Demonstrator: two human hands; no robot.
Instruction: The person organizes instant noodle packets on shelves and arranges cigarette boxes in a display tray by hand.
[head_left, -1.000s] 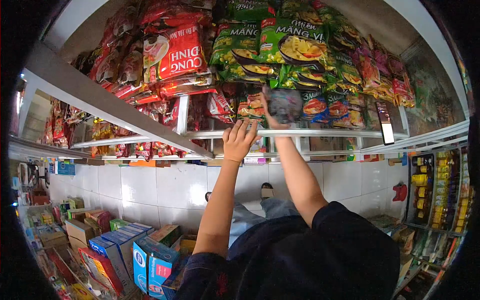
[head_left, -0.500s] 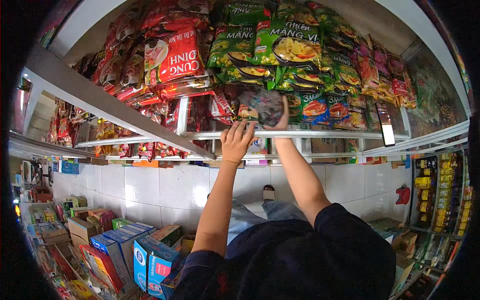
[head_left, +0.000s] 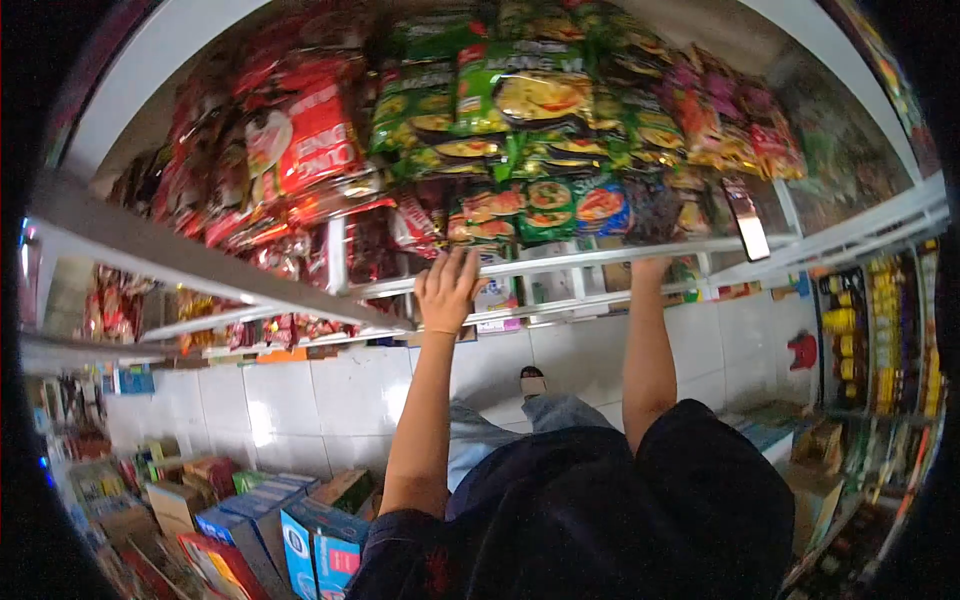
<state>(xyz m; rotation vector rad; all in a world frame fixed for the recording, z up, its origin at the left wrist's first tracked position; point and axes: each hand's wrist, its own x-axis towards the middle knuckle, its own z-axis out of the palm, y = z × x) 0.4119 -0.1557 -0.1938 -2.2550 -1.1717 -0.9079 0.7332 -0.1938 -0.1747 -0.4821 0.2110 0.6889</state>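
Observation:
My left hand (head_left: 447, 285) rests on the white shelf rail (head_left: 550, 262), its fingers spread over the edge and holding nothing. Farther right, my right hand (head_left: 650, 268) reaches past the rail, mostly hidden, with a dark grey crumpled cloth (head_left: 655, 212) in it. That cloth is blurred and lies against the front of the lower row of noodle packs. Beside it on the left are a blue noodle pack (head_left: 603, 205) and a green noodle pack (head_left: 549, 210). A small red-and-white pack (head_left: 416, 225) lies just above my left hand.
Green noodle packs (head_left: 525, 92) and red noodle packs (head_left: 305, 145) are stacked higher up. A phone (head_left: 746, 220) leans on the rail at right. A white slanted frame bar (head_left: 200, 245) crosses the left side. Cartons (head_left: 300, 545) stand on the tiled floor behind.
My right hand and the dark cloth have moved right along the lower packs, uncovering the ones at left. My left hand stays on the rail. The view has shifted and tilted slightly.

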